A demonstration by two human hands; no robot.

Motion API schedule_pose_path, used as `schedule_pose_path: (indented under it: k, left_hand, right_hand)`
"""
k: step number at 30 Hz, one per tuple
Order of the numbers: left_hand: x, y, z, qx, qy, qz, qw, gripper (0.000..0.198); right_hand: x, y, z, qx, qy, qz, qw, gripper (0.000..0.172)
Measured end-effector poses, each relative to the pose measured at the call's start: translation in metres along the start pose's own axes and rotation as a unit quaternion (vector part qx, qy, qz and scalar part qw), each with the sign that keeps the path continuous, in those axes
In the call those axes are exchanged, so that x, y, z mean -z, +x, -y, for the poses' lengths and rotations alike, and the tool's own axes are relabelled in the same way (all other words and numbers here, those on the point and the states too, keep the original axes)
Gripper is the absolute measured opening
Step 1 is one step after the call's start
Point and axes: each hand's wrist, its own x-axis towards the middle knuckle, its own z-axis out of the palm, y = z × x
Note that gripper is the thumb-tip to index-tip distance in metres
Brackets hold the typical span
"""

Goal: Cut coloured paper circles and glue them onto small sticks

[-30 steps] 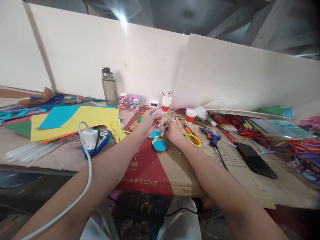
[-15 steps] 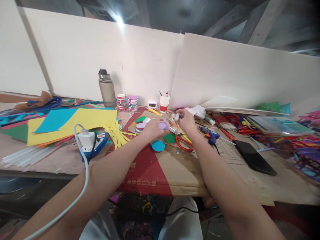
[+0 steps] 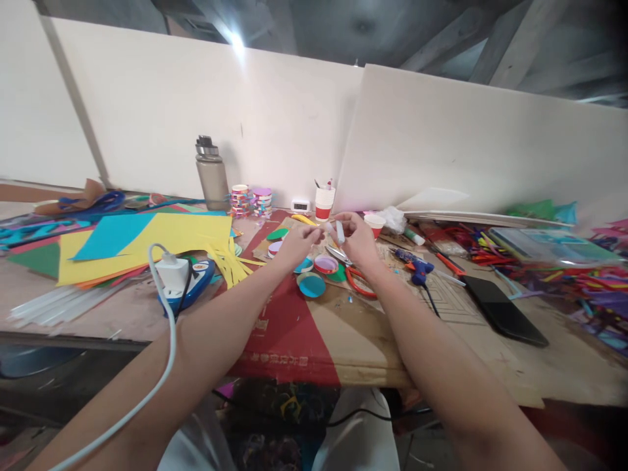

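Both of my hands meet above the middle of the cardboard-covered table. My right hand (image 3: pixel 360 241) is closed round a small white stick-shaped thing (image 3: pixel 339 231), perhaps a glue stick. My left hand (image 3: pixel 293 244) pinches its other end, fingers closed. Below the hands lie round paper discs: a pink one (image 3: pixel 326 264), a blue one (image 3: pixel 312 285), a green one (image 3: pixel 277 233). Red-handled scissors (image 3: pixel 360 282) lie just under my right wrist.
Yellow and blue paper sheets (image 3: pixel 147 239) and a white charger on a blue device (image 3: pixel 184 280) lie left. A grey bottle (image 3: pixel 210 175), tape rolls (image 3: pixel 252 199) and paper cups (image 3: pixel 324 201) stand at the back. A blue glue gun (image 3: pixel 417 268), black phone (image 3: pixel 503 309) and coloured sticks lie right.
My left hand has put the pink disc down on the table and risen to the white stick. My right hand has come slightly left, so both hands now hold the stick together.
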Motion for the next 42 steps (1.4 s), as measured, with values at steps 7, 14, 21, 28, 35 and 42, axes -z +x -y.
schedule_pose_path:
  k: [7,14,21,28,35,42]
  left_hand:
    - [-0.007,-0.003,-0.005,0.03,-0.276,0.044,0.96,0.043]
    - [-0.006,-0.004,-0.007,0.017,-0.238,-0.008,0.971,0.044]
    - [0.002,-0.007,-0.017,-0.024,-0.062,-0.048,0.997,0.028]
    - [-0.001,-0.004,-0.011,-0.05,-0.033,-0.026,0.998,0.037]
    - [0.0,-0.009,-0.016,-0.076,0.021,-0.018,0.997,0.027]
    - [0.0,-0.014,-0.019,-0.089,0.109,-0.027,0.99,0.022]
  right_hand:
    - [-0.007,-0.011,0.013,0.04,-0.029,-0.01,0.999,0.034]
    - [-0.007,-0.014,0.018,0.061,-0.057,-0.026,0.996,0.029]
    - [0.001,-0.011,0.027,0.035,0.009,-0.058,0.998,0.041]
    - [0.0,-0.011,0.026,0.065,-0.038,-0.057,0.996,0.029]
    - [-0.002,-0.013,0.023,0.049,-0.054,-0.042,0.996,0.029]
    - [-0.005,-0.013,0.019,0.01,-0.017,-0.05,0.999,0.031]
